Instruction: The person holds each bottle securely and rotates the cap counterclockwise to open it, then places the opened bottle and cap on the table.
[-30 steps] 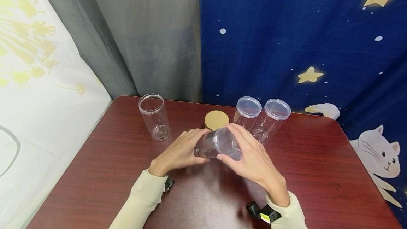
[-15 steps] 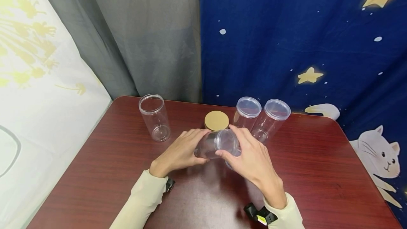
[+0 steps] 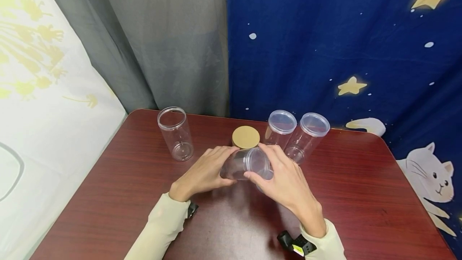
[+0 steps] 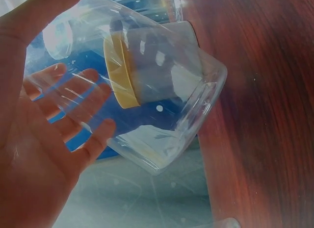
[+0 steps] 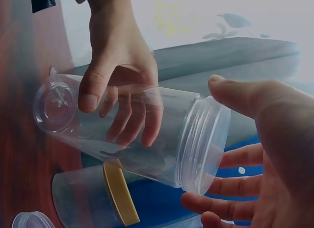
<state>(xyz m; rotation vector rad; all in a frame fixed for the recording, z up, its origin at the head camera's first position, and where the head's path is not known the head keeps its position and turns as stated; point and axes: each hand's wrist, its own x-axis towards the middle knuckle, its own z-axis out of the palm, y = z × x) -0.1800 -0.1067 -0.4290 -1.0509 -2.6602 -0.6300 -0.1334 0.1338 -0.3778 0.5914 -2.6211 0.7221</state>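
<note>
A clear lidless plastic jar [image 3: 242, 164] is tilted on its side above the red-brown table [image 3: 119, 200], mouth toward the right. My left hand [image 3: 216, 167] grips its body, thumb on the near side and fingers behind, as the right wrist view shows through the wall of the jar [image 5: 147, 135]. My right hand [image 3: 273, 168] curves around the mouth, thumb above and fingers below the rim [image 5: 206, 144]; I cannot tell whether it touches. In the left wrist view the jar [image 4: 167, 90] fills the frame beside my left palm [image 4: 34, 149].
A jar with a tan cork lid [image 3: 246, 136] stands just behind the held jar. Two clear lidded jars [image 3: 281, 127] [image 3: 310, 131] stand at the back right, an open clear jar [image 3: 175, 133] at the back left. Curtains hang close behind the table.
Both hands and the jar have shifted slightly. The right hand has moved a little left, closer around the mouth. The left hand's hold is unchanged.
</note>
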